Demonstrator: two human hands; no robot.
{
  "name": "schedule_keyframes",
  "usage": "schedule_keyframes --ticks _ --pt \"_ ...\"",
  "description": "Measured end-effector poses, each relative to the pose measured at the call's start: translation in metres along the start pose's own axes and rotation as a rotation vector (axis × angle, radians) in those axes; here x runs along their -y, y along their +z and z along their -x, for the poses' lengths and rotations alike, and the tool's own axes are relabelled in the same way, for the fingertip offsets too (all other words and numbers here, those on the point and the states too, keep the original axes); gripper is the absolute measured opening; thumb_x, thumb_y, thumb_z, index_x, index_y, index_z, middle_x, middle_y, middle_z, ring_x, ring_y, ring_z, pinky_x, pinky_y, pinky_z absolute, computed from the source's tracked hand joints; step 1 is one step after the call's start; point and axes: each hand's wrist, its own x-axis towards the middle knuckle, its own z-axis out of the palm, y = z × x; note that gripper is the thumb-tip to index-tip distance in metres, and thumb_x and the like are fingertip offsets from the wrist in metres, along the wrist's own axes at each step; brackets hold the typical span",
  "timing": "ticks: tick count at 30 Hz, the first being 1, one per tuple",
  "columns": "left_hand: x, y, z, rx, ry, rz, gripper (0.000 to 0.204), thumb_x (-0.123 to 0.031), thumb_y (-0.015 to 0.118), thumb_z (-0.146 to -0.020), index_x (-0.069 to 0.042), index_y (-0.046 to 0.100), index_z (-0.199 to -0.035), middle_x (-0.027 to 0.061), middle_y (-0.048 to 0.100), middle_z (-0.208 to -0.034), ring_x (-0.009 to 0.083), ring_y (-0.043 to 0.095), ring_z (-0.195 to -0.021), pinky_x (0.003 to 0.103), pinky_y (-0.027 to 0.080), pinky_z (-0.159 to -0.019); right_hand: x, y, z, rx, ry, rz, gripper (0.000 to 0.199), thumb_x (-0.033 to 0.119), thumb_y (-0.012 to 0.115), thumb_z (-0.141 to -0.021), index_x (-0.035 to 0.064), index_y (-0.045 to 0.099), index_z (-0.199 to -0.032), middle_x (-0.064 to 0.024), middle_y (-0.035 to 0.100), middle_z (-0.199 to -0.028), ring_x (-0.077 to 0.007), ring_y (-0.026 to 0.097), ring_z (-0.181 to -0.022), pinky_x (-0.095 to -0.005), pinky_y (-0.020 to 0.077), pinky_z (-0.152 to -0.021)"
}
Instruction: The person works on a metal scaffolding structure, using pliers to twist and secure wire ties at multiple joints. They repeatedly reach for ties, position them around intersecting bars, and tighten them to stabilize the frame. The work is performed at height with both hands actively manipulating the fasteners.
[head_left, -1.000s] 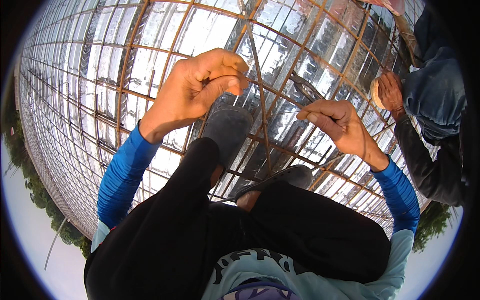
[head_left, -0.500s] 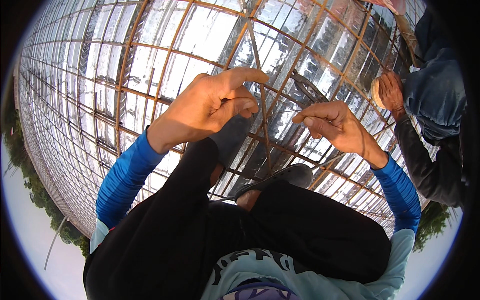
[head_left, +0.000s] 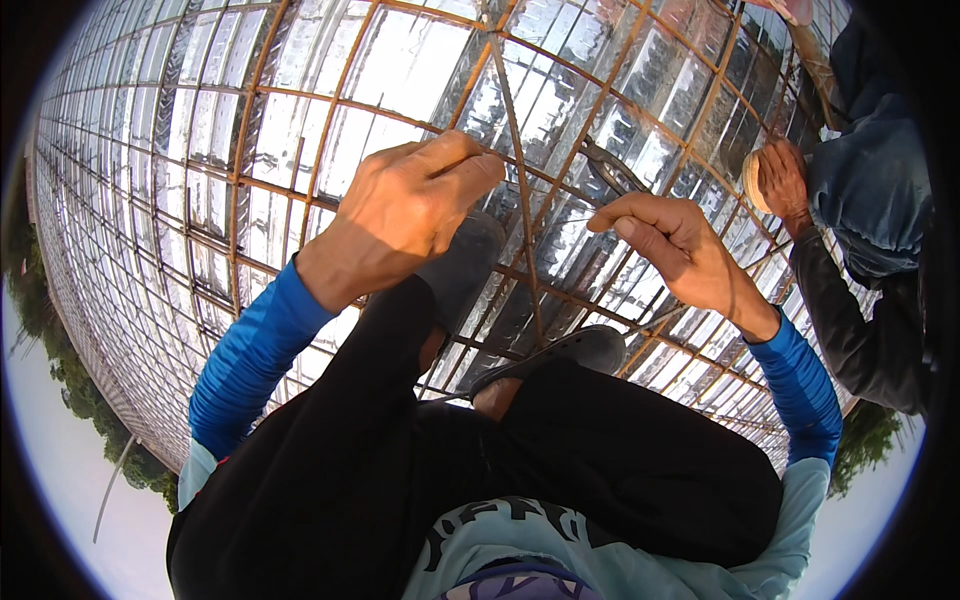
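Above a grid of rusty rebar (head_left: 522,190), my left hand (head_left: 405,205) is closed, with thumb and forefinger pressed together. Whatever it may pinch is too small or hidden to make out. To its right, my right hand (head_left: 680,245) is bent into a pinch, its fingertips facing the left hand across a small gap. I cannot make out anything between those fingers either. Just beyond the right fingertips, a dark hand tool with two handles, which looks like pliers or nippers (head_left: 610,168), rests on the bars.
Shiny ribbed metal sheeting (head_left: 400,60) lies beneath the mesh. My dark shoes (head_left: 575,358) are close below the hands. On the right crouches another person, whose hand (head_left: 780,185) holds a round tan object (head_left: 752,182). Trees (head_left: 90,400) line the left edge.
My left hand has turned and curled its forefinger inward, drawing slightly left from the crossing bars. My right hand has barely shifted; its lower fingers are more tucked in.
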Motion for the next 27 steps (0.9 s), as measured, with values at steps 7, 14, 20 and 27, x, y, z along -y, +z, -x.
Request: schedule_keyframes --ticks 7,14,20,27 --pt "0.006 0.007 -0.005 -0.107 -0.102 0.309 0.015 0.004 0.066 -0.096 0.000 0.071 -0.110 0.0143 0.072 -0.089 0.0297 0.073 -0.074 0.037 0.059 -0.064 0.009 -0.005 0.001 -0.049 -0.018 -0.056 0.028 0.018 0.060 -0.111 -0.0044 0.076 -0.118 -0.0129 0.079 -0.109 -0.0192 0.073 -0.105 -0.0341 0.0550 -0.097" --pt "-0.016 0.019 0.014 0.051 -0.047 0.063 0.009 0.003 0.068 -0.091 -0.001 0.064 -0.098 0.0108 0.064 -0.087 0.0294 0.068 -0.072 0.040 0.056 -0.062 -0.005 0.003 0.007 -0.097 -0.020 -0.040 0.027 0.017 0.060 -0.111 -0.0012 0.074 -0.125 -0.0105 0.077 -0.112 -0.0166 0.069 -0.108 -0.0332 0.0531 -0.098" --pt "-0.027 0.026 0.023 0.180 -0.058 0.151 0.016 -0.011 0.071 -0.085 -0.003 0.062 -0.095 0.0088 0.062 -0.087 0.0306 0.069 -0.077 0.045 0.056 -0.067 -0.020 0.002 0.012 0.109 0.247 -0.209 0.024 0.012 0.058 -0.111 -0.0032 0.075 -0.118 -0.0048 0.068 -0.085 -0.0107 0.060 -0.077 -0.0289 0.0488 -0.072" --pt "-0.025 0.048 0.032 0.133 0.168 -0.280 0.026 -0.015 0.066 -0.092 0.003 0.070 -0.110 0.0093 0.068 -0.096 0.0245 0.068 -0.088 0.038 0.051 -0.081 -0.006 0.020 0.009 0.049 0.270 -0.112 0.021 0.008 0.057 -0.110 -0.0013 0.075 -0.109 0.0041 0.049 -0.067 -0.0042 0.037 -0.060 -0.0260 0.0343 -0.058"
